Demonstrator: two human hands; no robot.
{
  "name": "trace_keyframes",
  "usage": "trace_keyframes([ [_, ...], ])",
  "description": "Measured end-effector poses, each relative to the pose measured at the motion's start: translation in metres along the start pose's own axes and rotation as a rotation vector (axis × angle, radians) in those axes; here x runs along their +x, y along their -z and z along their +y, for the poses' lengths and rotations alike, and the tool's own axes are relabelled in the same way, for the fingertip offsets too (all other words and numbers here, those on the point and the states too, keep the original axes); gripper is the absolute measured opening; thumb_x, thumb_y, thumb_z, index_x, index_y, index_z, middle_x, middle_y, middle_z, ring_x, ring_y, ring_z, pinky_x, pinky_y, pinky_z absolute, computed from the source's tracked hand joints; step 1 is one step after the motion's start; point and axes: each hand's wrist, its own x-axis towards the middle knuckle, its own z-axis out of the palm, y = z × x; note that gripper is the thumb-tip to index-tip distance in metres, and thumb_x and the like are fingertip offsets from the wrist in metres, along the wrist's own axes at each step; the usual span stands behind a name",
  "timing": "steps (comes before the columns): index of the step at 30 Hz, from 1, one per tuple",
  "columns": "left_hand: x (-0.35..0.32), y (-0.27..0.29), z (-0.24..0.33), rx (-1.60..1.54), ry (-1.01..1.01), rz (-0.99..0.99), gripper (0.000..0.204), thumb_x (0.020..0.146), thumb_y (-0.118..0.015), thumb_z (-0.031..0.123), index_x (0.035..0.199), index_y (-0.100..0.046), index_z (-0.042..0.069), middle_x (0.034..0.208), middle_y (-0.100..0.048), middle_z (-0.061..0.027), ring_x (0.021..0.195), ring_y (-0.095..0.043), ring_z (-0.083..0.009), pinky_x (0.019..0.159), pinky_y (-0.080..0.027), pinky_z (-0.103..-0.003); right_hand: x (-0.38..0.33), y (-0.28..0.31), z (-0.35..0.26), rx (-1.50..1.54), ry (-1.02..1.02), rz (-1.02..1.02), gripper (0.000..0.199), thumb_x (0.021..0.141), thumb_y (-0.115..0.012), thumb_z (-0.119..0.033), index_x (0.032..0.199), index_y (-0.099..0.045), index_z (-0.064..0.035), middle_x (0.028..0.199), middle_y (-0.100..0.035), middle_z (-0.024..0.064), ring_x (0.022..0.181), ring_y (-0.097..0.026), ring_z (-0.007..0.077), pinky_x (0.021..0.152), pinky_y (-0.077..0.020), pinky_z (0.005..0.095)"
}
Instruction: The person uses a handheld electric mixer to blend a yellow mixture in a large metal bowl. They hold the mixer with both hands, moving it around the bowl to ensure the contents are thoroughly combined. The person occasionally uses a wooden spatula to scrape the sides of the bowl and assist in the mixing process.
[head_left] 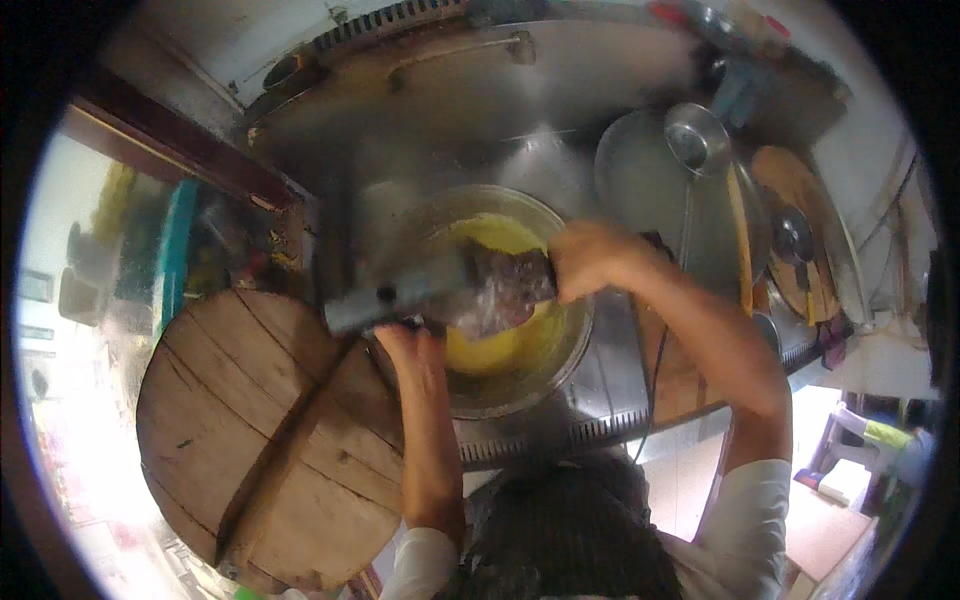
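Both hands hold a bulky hand-held tool (400,293) with a long grey body and a dark, scuffed right part, like a power tool; its exact kind is unclear. Closed on the right end of it is my right hand (597,262). From below, my left hand (408,343) grips near the left end, its fingers mostly hidden by the body. Under the tool stands a large round metal pot (577,345) with a yellow mixture (490,357) inside. The tool covers the pot's middle, so whether it reaches into the mixture cannot be seen.
A round wooden chopping board (270,430) lies to the left of the pot, a dark strip across it. On the right are a metal ladle or small pan (697,138), a big round lid (635,170) and a wooden board (790,200). A thin cord (655,385) hangs by the counter edge.
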Motion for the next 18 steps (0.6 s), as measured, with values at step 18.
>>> trace_keyframes([
  [18,0.011,0.029,-0.01,0.175,-0.123,-0.421,0.023,0.081,-0.058,0.01,0.077,-0.035,0.016,0.06,-0.033,0.0022,0.054,-0.035,-0.0129,0.054,-0.033,-0.03,0.014,-0.176,0.004,0.589,-0.324,0.067,0.042,0.067,-0.063,-0.042,0.096,-0.065,-0.0112,0.09,-0.065,0.0164,0.085,-0.061,0.0365,0.073,-0.0491,0.0446],
])
